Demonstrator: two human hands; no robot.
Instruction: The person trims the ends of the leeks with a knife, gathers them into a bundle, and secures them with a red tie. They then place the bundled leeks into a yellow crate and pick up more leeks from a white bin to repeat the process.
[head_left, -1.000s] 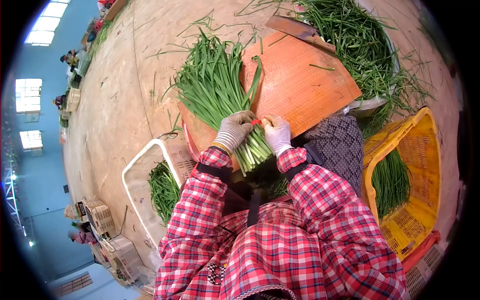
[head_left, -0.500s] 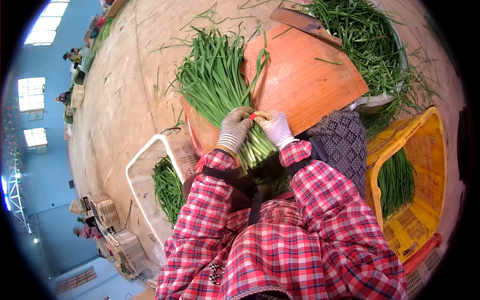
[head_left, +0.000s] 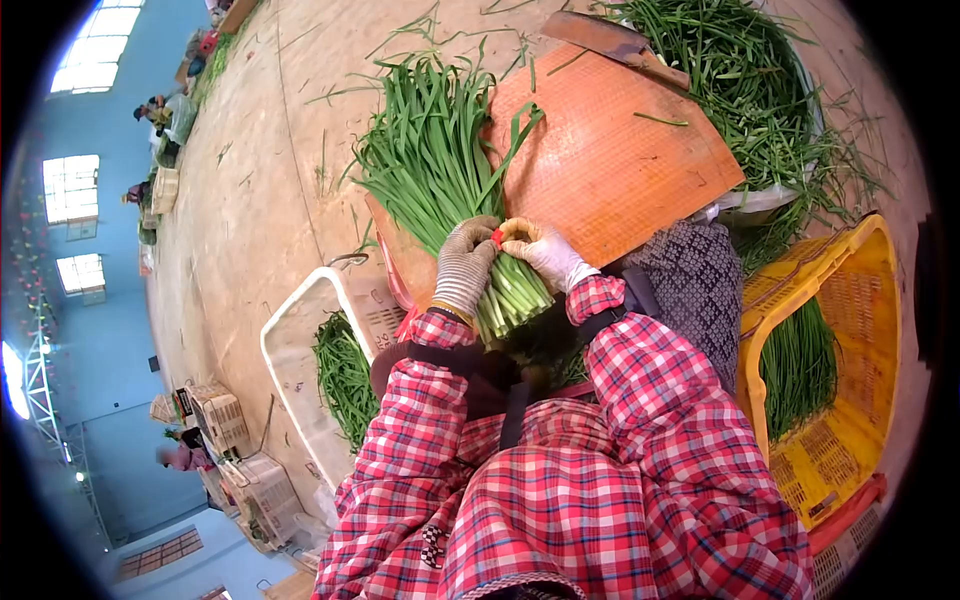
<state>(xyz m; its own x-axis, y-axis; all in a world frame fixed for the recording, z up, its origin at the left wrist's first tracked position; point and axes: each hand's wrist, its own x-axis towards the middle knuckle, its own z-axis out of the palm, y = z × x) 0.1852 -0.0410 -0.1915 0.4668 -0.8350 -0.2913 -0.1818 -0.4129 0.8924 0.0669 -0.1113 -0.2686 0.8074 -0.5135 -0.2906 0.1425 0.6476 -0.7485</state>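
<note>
A thick bunch of garlic chives (head_left: 425, 160) lies over the near-left edge of an orange board (head_left: 610, 150), leaves pointing away from me and pale stem ends towards my lap. My left hand (head_left: 466, 262), in a striped glove, is closed around the stems from the left. On the other side my right hand (head_left: 545, 252), in a whitish glove with yellowed fingertips, pinches a small red tie (head_left: 498, 237) at the front of the bunch. Both hands nearly meet at this tie. How far it goes round the stems is hidden by my fingers.
A broad-bladed knife (head_left: 612, 46) rests on the board's far edge, beside a big heap of loose greens (head_left: 720, 90). A yellow crate (head_left: 850, 380) with chives stands right, a white crate (head_left: 285, 335) with greens left. Other people work far left.
My right hand's fingers have shifted slightly left around the red tie, with the wrist a little lower. The left hand keeps its grip on the bunch. The whole view has shifted slightly.
</note>
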